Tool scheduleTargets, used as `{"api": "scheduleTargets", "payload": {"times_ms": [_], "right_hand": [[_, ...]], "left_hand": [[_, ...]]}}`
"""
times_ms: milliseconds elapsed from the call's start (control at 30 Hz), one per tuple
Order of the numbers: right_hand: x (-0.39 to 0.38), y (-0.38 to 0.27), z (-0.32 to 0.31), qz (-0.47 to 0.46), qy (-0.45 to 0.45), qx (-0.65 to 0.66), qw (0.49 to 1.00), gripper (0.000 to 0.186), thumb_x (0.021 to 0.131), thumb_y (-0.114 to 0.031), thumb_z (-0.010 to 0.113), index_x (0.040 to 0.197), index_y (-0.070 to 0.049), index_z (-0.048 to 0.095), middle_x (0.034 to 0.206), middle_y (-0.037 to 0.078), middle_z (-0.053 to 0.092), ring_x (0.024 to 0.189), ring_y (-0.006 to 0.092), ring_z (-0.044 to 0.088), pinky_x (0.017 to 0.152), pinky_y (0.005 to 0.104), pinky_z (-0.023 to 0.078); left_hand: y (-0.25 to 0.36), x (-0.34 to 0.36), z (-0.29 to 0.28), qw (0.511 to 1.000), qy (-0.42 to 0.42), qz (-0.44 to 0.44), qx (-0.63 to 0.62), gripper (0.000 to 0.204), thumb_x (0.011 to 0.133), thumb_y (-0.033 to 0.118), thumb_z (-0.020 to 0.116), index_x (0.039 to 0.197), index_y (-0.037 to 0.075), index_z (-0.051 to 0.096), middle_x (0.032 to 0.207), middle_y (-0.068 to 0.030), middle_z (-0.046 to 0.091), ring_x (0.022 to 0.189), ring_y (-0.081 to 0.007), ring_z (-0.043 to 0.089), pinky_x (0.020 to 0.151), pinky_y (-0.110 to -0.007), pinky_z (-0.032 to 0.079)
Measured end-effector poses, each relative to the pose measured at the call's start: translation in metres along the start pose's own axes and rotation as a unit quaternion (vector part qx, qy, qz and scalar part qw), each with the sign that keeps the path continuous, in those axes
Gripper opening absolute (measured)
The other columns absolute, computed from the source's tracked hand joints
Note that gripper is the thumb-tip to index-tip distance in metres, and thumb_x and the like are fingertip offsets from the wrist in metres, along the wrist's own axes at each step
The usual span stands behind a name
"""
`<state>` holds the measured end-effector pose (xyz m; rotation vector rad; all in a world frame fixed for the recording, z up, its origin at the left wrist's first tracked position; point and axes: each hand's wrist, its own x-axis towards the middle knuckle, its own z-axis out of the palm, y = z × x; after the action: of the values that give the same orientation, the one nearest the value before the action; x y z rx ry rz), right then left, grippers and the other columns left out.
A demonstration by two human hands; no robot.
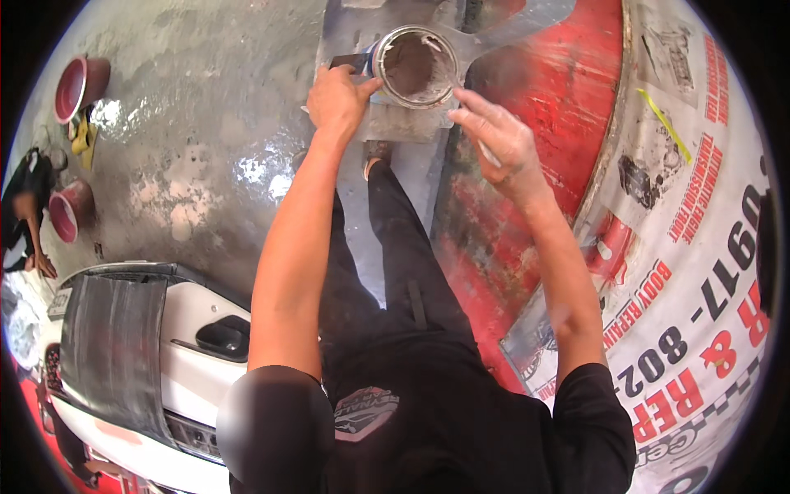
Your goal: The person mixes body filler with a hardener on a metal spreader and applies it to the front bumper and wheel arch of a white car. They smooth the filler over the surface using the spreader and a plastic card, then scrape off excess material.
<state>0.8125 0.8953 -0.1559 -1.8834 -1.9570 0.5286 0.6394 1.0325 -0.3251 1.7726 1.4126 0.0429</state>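
Lettering [671, 403] on banner [716, 247] (digits [673, 346] too) and shirt [461, 412]

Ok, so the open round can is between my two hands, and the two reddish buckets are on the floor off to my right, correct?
Not quite: in the head view, the two reddish buckets are on the floor off to your left. The open round can is between your left hand and right hand, as you said.

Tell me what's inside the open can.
Inside the can is grey-brown material, with pale smears toward the right side. The can's bottom is covered by that material, so how deep it goes cannot be seen.
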Motion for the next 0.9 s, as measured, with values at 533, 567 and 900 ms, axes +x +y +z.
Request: {"api": "scheduleTargets", "payload": {"times_ms": [533, 567, 900], "right_hand": [[-0.055, 0.008, 0.011, 0.012, 0.096, 0.035, 0.995, 0.038, 0.072, 0.007, 0.068, 0.108, -0.005, 0.072, 0.127, 0.02, 0.066, 0.114, 0.0381, 0.066, 0.093, 0.0433, 0.057], [-0.053, 0.011, 0.013, 0.005, 0.098, 0.036, 0.995, 0.037, 0.072, 0.006, 0.069, 0.107, -0.006, 0.072, 0.127, 0.02, 0.066, 0.114, 0.0381, 0.066, 0.092, 0.0433, 0.057], [-0.056, 0.026, 0.022, -0.002, 0.0, 0.083, 0.997, 0.033, 0.074, -0.006, 0.073, 0.107, -0.012, 0.07, 0.126, 0.013, 0.067, 0.112, 0.0363, 0.066, 0.09, 0.0416, 0.059]], "left_hand": [[-0.001, 0.004, -0.005, 1.0, -0.013, 0.006, -0.007, 0.069, 0.073, 0.051, 0.082, 0.116, -0.002, 0.073, 0.109, -0.0243, 0.073, 0.104, -0.0357, 0.07, 0.093, -0.043, 0.052], [-0.003, 0.006, -0.002, 1.0, -0.008, 0.01, -0.001, 0.069, 0.073, 0.051, 0.082, 0.116, -0.002, 0.073, 0.107, -0.0244, 0.073, 0.104, -0.0359, 0.071, 0.093, -0.043, 0.052], [-0.01, 0.008, 0.006, 1.0, 0.004, 0.031, -0.005, 0.064, 0.074, 0.048, 0.084, 0.111, -0.003, 0.074, 0.101, -0.0265, 0.073, 0.098, -0.0379, 0.071, 0.088, -0.044, 0.053]]}}
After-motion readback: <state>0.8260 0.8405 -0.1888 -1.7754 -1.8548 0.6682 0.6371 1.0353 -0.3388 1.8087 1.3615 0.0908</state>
